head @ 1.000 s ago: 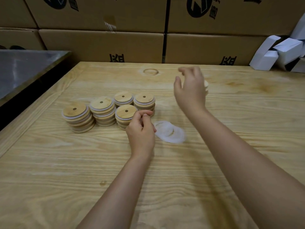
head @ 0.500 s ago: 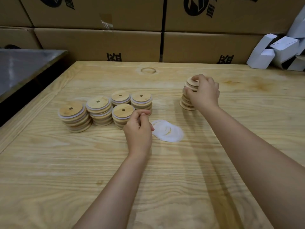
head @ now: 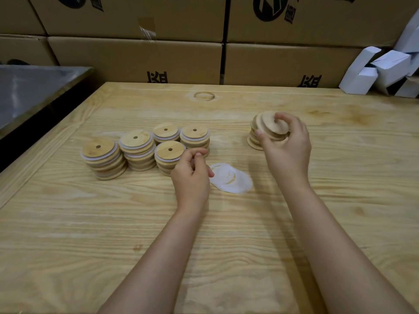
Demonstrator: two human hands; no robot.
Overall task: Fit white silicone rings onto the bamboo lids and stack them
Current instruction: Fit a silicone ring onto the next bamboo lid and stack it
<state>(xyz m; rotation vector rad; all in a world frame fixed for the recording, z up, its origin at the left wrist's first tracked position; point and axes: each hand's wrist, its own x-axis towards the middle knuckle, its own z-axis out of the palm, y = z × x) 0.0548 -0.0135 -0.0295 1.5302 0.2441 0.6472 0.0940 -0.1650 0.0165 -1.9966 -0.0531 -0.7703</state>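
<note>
Several short stacks of round bamboo lids with white silicone rings (head: 138,149) stand left of centre on the wooden table (head: 204,234). My left hand (head: 191,175) rests beside the nearest stack, fingers curled with thumb and forefinger pinched together; whether it holds a ring I cannot tell. A small pile of loose white silicone rings (head: 233,179) lies just right of it. My right hand (head: 286,147) grips a tilted bamboo lid (head: 271,124) at the top of a stack of plain lids (head: 255,138).
Cardboard boxes (head: 136,57) form a wall behind the table. A dark metal surface (head: 29,91) sits at the left. White folded cartons (head: 381,71) are piled at the back right.
My right hand came down from above onto the stack of plain lids and has tilted its top lid up. My left hand has stayed in place.
</note>
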